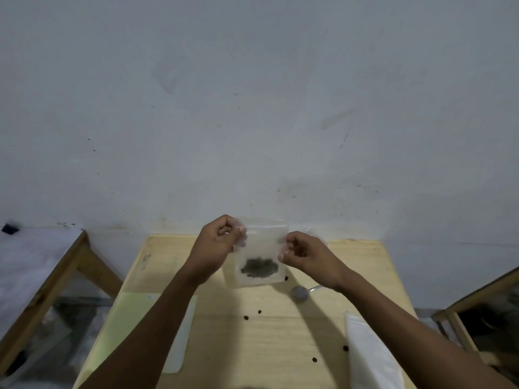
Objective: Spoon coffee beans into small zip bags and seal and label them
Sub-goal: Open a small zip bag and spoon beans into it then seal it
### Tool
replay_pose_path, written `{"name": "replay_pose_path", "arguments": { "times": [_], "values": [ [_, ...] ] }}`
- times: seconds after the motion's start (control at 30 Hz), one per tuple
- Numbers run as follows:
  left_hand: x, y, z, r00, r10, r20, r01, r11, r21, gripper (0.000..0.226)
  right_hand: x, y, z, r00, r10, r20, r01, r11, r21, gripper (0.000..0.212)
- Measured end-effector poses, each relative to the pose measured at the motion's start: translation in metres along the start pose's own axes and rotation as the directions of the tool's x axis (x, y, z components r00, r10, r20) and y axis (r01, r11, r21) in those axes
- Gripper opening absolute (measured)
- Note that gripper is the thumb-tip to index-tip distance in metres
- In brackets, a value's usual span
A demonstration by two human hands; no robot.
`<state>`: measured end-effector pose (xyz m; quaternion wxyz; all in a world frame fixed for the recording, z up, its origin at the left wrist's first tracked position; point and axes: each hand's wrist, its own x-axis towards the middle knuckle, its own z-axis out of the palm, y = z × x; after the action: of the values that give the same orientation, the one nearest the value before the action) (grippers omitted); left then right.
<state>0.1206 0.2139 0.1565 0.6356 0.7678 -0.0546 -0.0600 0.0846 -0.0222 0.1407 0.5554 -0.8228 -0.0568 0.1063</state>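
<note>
I hold a small clear zip bag (pixel 259 248) upright above the wooden table (pixel 252 346), with a dark clump of coffee beans (pixel 259 268) settled at its bottom. My left hand (pixel 219 242) pinches the bag's top left corner. My right hand (pixel 302 252) pinches its right edge a little lower. A metal spoon (pixel 302 292) lies on the table just below my right wrist. Several loose beans (pixel 252 315) are scattered over the tabletop.
A pale green sheet (pixel 134 327) under a clear plastic sleeve lies at the table's left front. A white packet (pixel 370 357) lies at the right front. Wooden-framed furniture stands on both sides of the table, and a grey wall is right behind it.
</note>
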Motion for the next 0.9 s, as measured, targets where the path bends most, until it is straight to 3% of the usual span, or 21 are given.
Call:
{"name": "replay_pose_path", "arguments": {
  "times": [0.1, 0.23, 0.37, 0.5, 0.6, 0.9],
  "values": [
    [-0.011, -0.012, 0.002, 0.995, -0.046, -0.088, 0.036, 0.993, -0.113, 0.010, -0.008, 0.011, 0.024, 0.998, 0.057, 0.019, -0.059, 0.992, 0.107, 0.014],
    [-0.034, -0.044, 0.002, 0.969, -0.159, -0.189, 0.144, 0.986, -0.089, 0.019, -0.017, 0.032, 0.060, 0.964, 0.265, 0.004, -0.254, 0.916, 0.310, 0.014],
    [-0.070, -0.103, -0.005, 0.937, -0.336, -0.099, 0.346, 0.932, 0.110, 0.047, -0.027, 0.059, 0.099, 0.887, 0.461, 0.016, -0.433, 0.820, 0.374, 0.014],
    [-0.112, -0.140, -0.006, 0.890, -0.454, 0.039, 0.420, 0.850, 0.318, 0.071, -0.045, 0.074, 0.135, 0.843, 0.538, 0.015, -0.486, 0.748, 0.451, 0.015],
    [-0.133, -0.158, -0.010, 0.891, -0.453, 0.022, 0.408, 0.821, 0.399, 0.085, -0.055, 0.089, 0.159, 0.845, 0.535, -0.006, -0.508, 0.806, 0.303, 0.031],
    [-0.159, -0.187, -0.022, 0.881, -0.472, -0.023, 0.391, 0.702, 0.596, 0.080, -0.077, 0.099, 0.195, 0.895, 0.444, 0.052, -0.439, 0.895, -0.080, 0.057]
  ]
}}
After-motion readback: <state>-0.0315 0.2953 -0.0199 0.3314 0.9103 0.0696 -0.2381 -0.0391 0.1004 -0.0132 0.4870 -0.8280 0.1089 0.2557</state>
